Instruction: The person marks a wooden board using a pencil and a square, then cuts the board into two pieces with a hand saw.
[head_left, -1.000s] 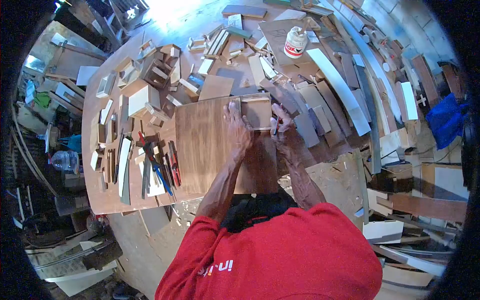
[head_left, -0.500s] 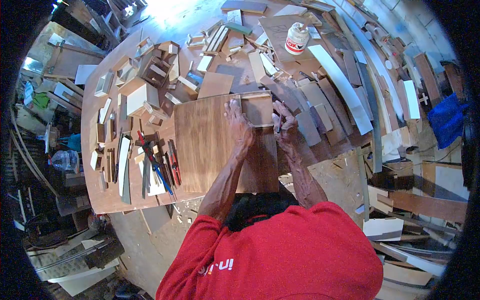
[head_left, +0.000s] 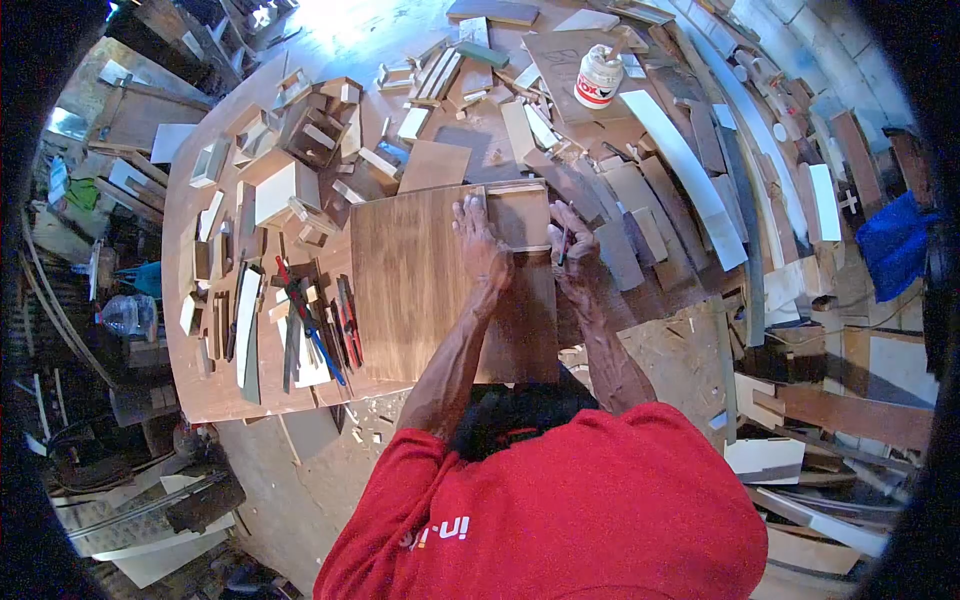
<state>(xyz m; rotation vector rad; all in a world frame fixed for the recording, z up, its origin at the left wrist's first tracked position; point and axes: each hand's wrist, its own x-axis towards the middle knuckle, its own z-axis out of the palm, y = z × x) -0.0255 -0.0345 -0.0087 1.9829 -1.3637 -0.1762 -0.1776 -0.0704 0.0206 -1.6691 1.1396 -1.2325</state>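
A wide brown wooden panel [head_left: 410, 290] lies at the near edge of the table. On its far right part sits a shallow rectangular wooden frame [head_left: 520, 246] with a thin raised rim. My left hand [head_left: 482, 245] rests flat on the panel along the frame's left side, fingers stretched out. At the frame's right side, my right hand [head_left: 576, 250] is closed on a slim pencil [head_left: 563, 247], held close to the rim. Whether the pencil's tip touches the wood is too small to tell.
Pliers and other hand tools [head_left: 310, 320] lie left of the panel. Small wooden boxes [head_left: 285, 195] stand behind them. A white glue jar [head_left: 598, 78] sits at the back right. Long wood strips [head_left: 685, 180] and offcuts cover the right side.
My right hand has shifted slightly along the frame's right side, and the pencil is tilted differently. My left hand stays almost where it was on the panel.
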